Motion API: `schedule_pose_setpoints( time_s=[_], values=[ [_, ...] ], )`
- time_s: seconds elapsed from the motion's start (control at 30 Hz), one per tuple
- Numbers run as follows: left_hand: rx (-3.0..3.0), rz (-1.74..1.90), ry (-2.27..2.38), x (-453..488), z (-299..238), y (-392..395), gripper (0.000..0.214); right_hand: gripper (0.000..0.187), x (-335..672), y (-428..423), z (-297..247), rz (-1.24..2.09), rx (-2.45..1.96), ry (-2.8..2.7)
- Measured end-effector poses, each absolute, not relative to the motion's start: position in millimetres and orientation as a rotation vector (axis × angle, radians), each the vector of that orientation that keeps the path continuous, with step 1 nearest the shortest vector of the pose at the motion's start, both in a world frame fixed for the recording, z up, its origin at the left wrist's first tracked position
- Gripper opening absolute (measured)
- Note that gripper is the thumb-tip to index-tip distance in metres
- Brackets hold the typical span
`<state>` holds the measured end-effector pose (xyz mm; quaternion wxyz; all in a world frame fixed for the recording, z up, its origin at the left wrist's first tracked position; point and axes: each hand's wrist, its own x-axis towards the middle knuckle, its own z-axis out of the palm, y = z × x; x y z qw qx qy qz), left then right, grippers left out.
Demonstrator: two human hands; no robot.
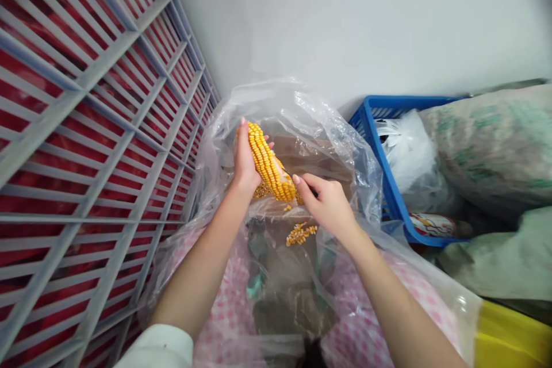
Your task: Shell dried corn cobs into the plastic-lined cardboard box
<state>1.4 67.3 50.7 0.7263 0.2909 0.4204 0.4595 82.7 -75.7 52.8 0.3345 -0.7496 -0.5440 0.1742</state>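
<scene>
My left hand (pixel 245 162) grips the upper end of a yellow corn cob (pixel 269 165), holding it slanted over an open clear plastic bag (pixel 345 149). My right hand (pixel 328 202) is closed on the cob's lower end, with the thumb pressed against the kernels. A small heap of loose kernels (pixel 301 233) lies on the plastic just below the cob. The bag lines a brown cardboard box (pixel 302 152) seen through the plastic.
A grey lattice crate wall (pixel 86 144) with red contents behind it stands on the left. A blue plastic basket (pixel 388 184) with white bags sits on the right, beside large greenish sacks (pixel 491 144). A white wall is behind. A yellow object (pixel 513 339) is at bottom right.
</scene>
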Motion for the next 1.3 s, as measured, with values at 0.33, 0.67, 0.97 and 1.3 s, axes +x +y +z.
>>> schedule_pose_setpoints(
  time_s=[0.33,0.67,0.97,1.3],
  values=[
    [0.548,1.235,0.941,-7.6,59.8,78.5,0.045,0.041,78.6,-80.0,49.2,0.308,-2.209,-1.648],
    [0.653,1.374,0.99,5.6,47.3,70.0,0.034,0.037,53.4,-77.2,37.6,0.078,-2.494,-1.717],
    [0.653,1.225,0.981,8.8,38.2,62.9,0.036,0.035,54.6,-74.8,36.5,0.245,-2.512,-1.772],
    [0.494,1.12,0.994,7.2,35.0,77.9,0.045,0.043,72.4,-72.2,32.9,0.131,-2.316,-1.779]
  ],
)
